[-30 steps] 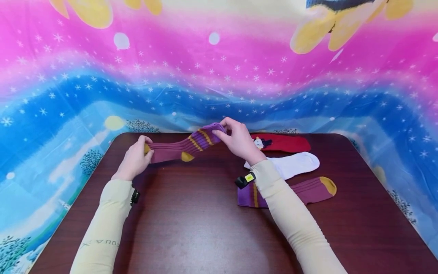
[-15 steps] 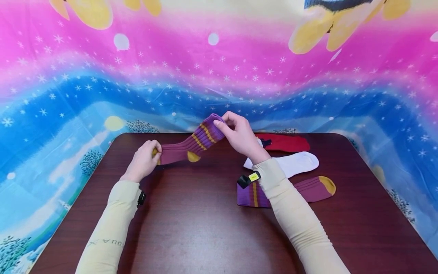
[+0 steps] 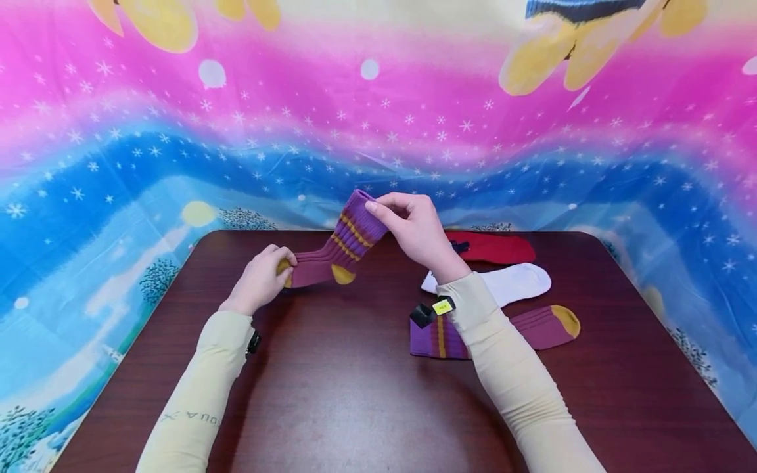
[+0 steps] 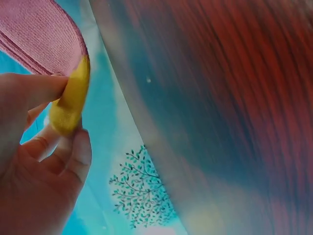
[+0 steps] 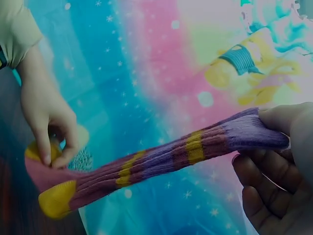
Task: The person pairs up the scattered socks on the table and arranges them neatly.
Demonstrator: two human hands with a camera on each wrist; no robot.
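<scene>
A purple and maroon ribbed sock [image 3: 319, 263] with yellow stripes, heel and toe stretches between my two hands above the table. My left hand [image 3: 260, 279] pinches its yellow toe [image 4: 72, 105], thumb against fingers in the left wrist view. With thumb and fingers, my right hand [image 3: 416, 226] grips the purple cuff [image 5: 249, 132], which is raised higher than the toe. Under my right forearm lies a matching sock [image 3: 541, 328], partly covered by the sleeve. Beyond it are a white sock [image 3: 520, 282] and a red sock [image 3: 497, 248], whose left ends the right hand and wrist partly hide.
The dark brown wooden table [image 3: 331, 394] has rounded far corners. A colourful printed cloth [image 3: 331, 118] hangs close behind its far edge and along both sides.
My left hand has moved right with the toe, so the hands are closer together. The cuff has risen and tilted more upright, and the right hand has shifted slightly right.
</scene>
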